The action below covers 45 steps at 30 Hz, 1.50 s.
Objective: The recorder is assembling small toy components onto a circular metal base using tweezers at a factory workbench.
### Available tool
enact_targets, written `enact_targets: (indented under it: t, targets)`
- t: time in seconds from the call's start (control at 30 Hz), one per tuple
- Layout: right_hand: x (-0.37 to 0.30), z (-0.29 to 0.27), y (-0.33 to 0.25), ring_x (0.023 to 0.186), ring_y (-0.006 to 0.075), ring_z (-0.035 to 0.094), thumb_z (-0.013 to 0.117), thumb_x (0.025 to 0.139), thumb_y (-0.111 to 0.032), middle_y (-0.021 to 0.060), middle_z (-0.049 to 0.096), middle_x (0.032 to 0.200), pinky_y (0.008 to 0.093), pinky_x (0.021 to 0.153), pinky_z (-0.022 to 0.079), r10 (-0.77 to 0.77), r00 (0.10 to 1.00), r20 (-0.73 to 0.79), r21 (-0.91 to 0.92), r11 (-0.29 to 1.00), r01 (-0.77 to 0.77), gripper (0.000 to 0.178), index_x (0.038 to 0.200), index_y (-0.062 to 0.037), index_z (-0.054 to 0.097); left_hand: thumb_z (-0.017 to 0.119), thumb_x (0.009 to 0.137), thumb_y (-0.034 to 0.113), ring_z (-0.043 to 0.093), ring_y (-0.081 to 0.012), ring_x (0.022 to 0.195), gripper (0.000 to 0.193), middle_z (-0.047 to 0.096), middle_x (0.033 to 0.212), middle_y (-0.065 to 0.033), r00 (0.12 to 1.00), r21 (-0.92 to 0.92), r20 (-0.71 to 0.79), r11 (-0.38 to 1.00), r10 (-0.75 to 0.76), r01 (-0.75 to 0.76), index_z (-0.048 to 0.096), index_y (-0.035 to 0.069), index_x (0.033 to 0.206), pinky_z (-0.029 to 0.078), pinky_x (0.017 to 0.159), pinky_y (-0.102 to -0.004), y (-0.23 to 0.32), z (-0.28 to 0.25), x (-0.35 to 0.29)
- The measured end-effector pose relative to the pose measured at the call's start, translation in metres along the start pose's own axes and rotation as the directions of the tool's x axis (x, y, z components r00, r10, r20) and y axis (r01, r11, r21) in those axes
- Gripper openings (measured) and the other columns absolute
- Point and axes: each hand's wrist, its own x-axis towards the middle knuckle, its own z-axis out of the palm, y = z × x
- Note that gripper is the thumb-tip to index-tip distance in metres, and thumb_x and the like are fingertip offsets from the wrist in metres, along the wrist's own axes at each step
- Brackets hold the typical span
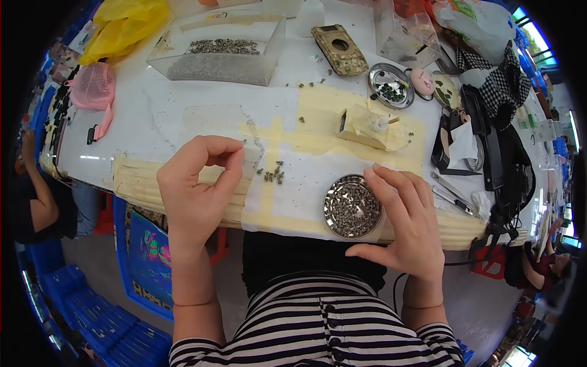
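My left hand (197,186) is raised over the left part of the table edge, thumb and forefinger pinched together. What sits at the fingertips, if anything, is too small to name. To its right, a small cluster of tiny grey metal parts (279,174) lies on a white sheet (299,199). A round shiny metal dish (326,214) full of similar parts stands near the table's front edge. My right hand (409,220) is around the dish's right side, fingers and thumb spread, holding nothing. Whether its fingertips touch the rim I cannot tell.
Behind stand a clear box (177,64) of small parts, a camouflage-patterned case (340,50) and a tape-covered block (367,127). A second metal dish (372,72) holds dark green pieces. Tweezers (451,186) and black straps lie right; a pink mesh scoop (92,85) lies left.
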Motion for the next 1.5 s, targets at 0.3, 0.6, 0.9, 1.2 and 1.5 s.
enact_targets:
  t: [0.3, 0.6, 0.9, 1.2, 1.5]
  targets:
    - [-0.006, 0.011, 0.018, 0.095, 0.0282, 0.055, 0.083, 0.063, -0.038, 0.0069, 0.064, 0.103, 0.0396, 0.083, 0.043, -0.021, 0.958, -0.285, -0.032, 0.999, 0.012, 0.070, 0.121, -0.0053, 0.064, 0.067, 0.083, 0.000, 0.066, -0.0186, 0.070, 0.008, 0.068, 0.080, -0.0116, 0.846, 0.064, 0.515, 0.978, 0.139, -0.200, 0.067, -0.005, 0.090, 0.052, 0.066, -0.0275, 0.010, 0.047, 0.080]
    - [-0.012, 0.021, 0.030, 0.084, 0.0261, 0.055, 0.083, 0.065, -0.034, 0.0063, 0.063, 0.087, 0.0376, 0.075, 0.045, -0.011, 0.915, -0.403, 0.074, 0.996, 0.045, 0.055, 0.110, -0.0041, 0.070, 0.068, 0.085, 0.004, 0.063, -0.0181, 0.067, 0.012, 0.068, 0.080, -0.0118, 0.897, 0.101, 0.407, 0.967, 0.175, -0.235, 0.068, -0.003, 0.095, 0.050, 0.064, -0.0281, 0.001, 0.063, 0.083]
    - [-0.011, 0.021, 0.029, 0.077, 0.0234, 0.055, 0.081, 0.068, -0.034, 0.0042, 0.065, 0.081, 0.0354, 0.070, 0.043, -0.030, 0.903, -0.429, 0.098, 0.992, 0.080, 0.052, 0.108, -0.0038, 0.070, 0.069, 0.084, 0.002, 0.060, -0.0228, 0.070, 0.011, 0.063, 0.081, -0.0104, 0.864, 0.131, 0.450, 0.941, 0.225, -0.313, 0.069, -0.001, 0.094, 0.049, 0.063, -0.0307, 0.000, 0.036, 0.062]
    - [-0.011, 0.022, 0.028, 0.074, 0.0220, 0.056, 0.081, 0.068, -0.029, 0.0032, 0.066, 0.079, 0.0338, 0.068, 0.042, -0.040, 0.899, -0.435, 0.080, 0.993, 0.083, 0.048, 0.107, -0.0037, 0.070, 0.070, 0.079, 0.001, 0.059, -0.0278, 0.073, 0.008, 0.059, 0.079, -0.0093, 0.813, 0.277, 0.436, 0.802, 0.386, -0.529, 0.065, 0.001, 0.085, 0.049, 0.065, -0.0344, -0.001, 0.043, 0.058]
    - [0.014, 0.009, -0.009, 0.067, 0.0223, 0.058, 0.075, 0.075, -0.003, 0.0071, 0.065, 0.074, 0.0316, 0.063, 0.047, 0.071, 0.968, -0.242, 0.485, 0.873, 0.057, 0.017, 0.092, -0.0016, 0.070, 0.075, 0.067, -0.011, 0.060, -0.0207, 0.067, 0.028, 0.063, 0.080, -0.0082, 0.874, -0.031, 0.183, 0.891, 0.451, -0.453, 0.069, 0.000, 0.092, 0.048, 0.057, -0.0289, 0.050, 0.032, -0.010]
